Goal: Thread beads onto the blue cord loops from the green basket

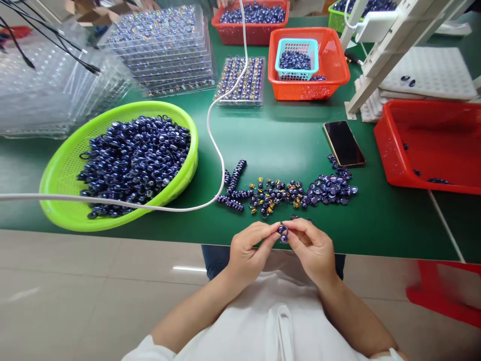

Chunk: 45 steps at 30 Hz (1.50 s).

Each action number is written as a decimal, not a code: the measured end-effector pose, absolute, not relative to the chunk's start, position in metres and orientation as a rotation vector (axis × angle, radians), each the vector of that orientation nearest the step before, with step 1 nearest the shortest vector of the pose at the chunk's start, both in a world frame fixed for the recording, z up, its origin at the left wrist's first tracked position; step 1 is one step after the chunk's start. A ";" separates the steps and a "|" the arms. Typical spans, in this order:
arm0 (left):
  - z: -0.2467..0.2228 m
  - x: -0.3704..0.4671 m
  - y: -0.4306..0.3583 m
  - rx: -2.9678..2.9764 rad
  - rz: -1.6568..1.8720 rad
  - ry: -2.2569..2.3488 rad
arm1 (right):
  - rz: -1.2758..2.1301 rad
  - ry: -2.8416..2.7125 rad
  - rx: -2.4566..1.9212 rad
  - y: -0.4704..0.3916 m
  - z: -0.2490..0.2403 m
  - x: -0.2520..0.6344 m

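1. Pinching one shiny dark ring point(283, 233) by thumb and fingertips of our left hand point(250, 249) and right hand point(312, 248).
2. We have the ring near the green table's point(255, 135) front edge.
3. Loose pieces point(330, 189) lie just beyond our hands; phone point(344, 143) behind them, right.
4. Lime basket point(63, 165), heaped with dark pieces point(135, 160), sits to our left.

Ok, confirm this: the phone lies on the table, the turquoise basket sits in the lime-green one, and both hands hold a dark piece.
No: the head view shows the turquoise basket in the orange basket. The phone does lie on the table, and the left hand and right hand hold a dark piece.
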State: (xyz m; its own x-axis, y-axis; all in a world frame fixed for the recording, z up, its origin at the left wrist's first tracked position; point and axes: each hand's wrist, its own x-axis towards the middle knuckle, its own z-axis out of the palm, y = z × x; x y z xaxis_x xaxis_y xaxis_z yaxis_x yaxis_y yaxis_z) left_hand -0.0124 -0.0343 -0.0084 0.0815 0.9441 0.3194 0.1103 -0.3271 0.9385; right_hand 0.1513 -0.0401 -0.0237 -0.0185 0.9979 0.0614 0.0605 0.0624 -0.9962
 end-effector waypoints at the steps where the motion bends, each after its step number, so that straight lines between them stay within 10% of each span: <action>1: -0.008 -0.012 -0.034 1.590 1.342 1.078 | 1.134 -1.297 -1.205 -0.040 -0.024 0.152; 23: -0.005 -0.017 -0.033 1.780 1.304 1.058 | 1.653 -0.966 -1.062 -0.034 -0.017 0.146; 38: 0.003 -0.015 -0.030 1.898 1.181 1.175 | 0.588 -1.877 -1.198 -0.028 -0.007 0.163; 45: 0.003 -0.014 -0.023 0.928 0.902 1.125 | 0.356 -1.909 -1.134 -0.032 -0.009 0.160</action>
